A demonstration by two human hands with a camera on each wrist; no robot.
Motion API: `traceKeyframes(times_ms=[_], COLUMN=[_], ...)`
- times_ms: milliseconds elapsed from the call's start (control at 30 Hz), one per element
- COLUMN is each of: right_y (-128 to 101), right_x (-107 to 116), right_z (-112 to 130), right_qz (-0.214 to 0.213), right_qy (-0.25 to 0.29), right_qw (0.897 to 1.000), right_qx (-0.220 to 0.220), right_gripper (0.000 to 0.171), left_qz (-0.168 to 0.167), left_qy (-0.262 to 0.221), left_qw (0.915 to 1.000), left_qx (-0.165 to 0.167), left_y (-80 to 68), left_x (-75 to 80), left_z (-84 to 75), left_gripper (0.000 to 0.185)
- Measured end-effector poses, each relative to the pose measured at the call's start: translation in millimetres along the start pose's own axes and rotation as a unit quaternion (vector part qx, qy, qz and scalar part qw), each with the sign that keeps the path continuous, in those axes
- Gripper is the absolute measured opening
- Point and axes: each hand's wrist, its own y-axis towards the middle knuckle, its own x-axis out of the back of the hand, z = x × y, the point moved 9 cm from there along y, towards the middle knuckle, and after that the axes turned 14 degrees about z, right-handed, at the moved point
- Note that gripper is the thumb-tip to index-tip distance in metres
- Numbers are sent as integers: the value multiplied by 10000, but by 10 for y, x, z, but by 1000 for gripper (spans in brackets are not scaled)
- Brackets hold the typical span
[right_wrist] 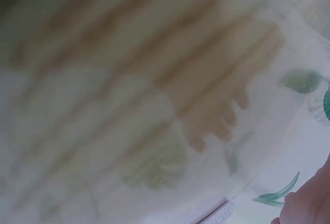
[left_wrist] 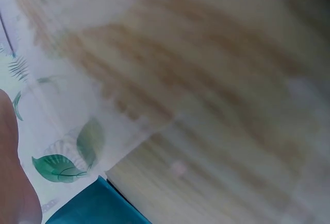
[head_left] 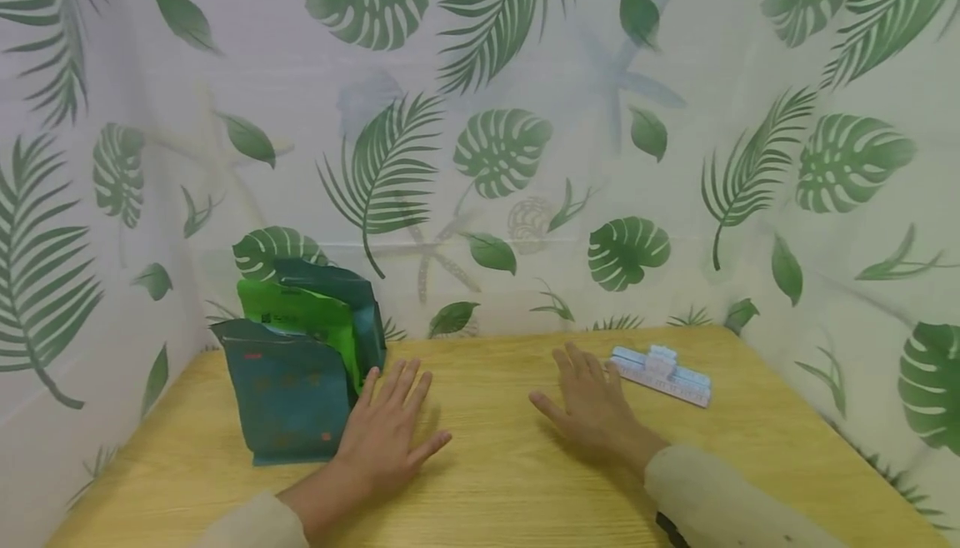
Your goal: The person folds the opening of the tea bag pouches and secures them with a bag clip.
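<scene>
Fingers spread and palm down, my left hand (head_left: 386, 435) is at the table, just right of a teal pouch (head_left: 288, 398). Behind that pouch stand a bright green pouch (head_left: 318, 308) and another dark teal pouch (head_left: 367, 315), both partly hidden. My right hand (head_left: 596, 406) is also spread palm down, holding nothing. Close to its right lies a pale blue and white bag clip (head_left: 660, 373). The left wrist view catches a corner of a teal pouch (left_wrist: 98, 206) beside the hand's edge (left_wrist: 18, 177). In the right wrist view, a bit of the clip (right_wrist: 219, 214) shows near the hand (right_wrist: 309, 201).
Both hands are over a wood-grain table (head_left: 495, 481). A white cloth (head_left: 570, 265) printed with green leaves hangs behind it and along both sides. The pouches stand at the table's left, near the back.
</scene>
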Motion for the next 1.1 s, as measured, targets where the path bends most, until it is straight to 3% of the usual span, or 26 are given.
traceKeyframes(times_ms=[233,533,800,1100], right_y=[-1,25,73,113], right_x=[24,24,-38,-48], right_z=[41,130,216,363], right_qz=[-74,-274,-128,-155], right_qy=[-118,-112,-97,-17], right_qw=[9999,9994,9997,9996], right_qx=[20,154,181,244], right_gripper=[82,79,80,78], left_qz=[-153,-800,-1615,-2357], left_qy=[-150,101,-186,-478], left_qw=[9997,9952,9819,9643], left_qx=[-142,-549,-973,-1109], left_y=[-45,-224,-371,-518], left_x=[60,207,315,445], left_z=[0,13,61,178], left_gripper=[80,67,78,66])
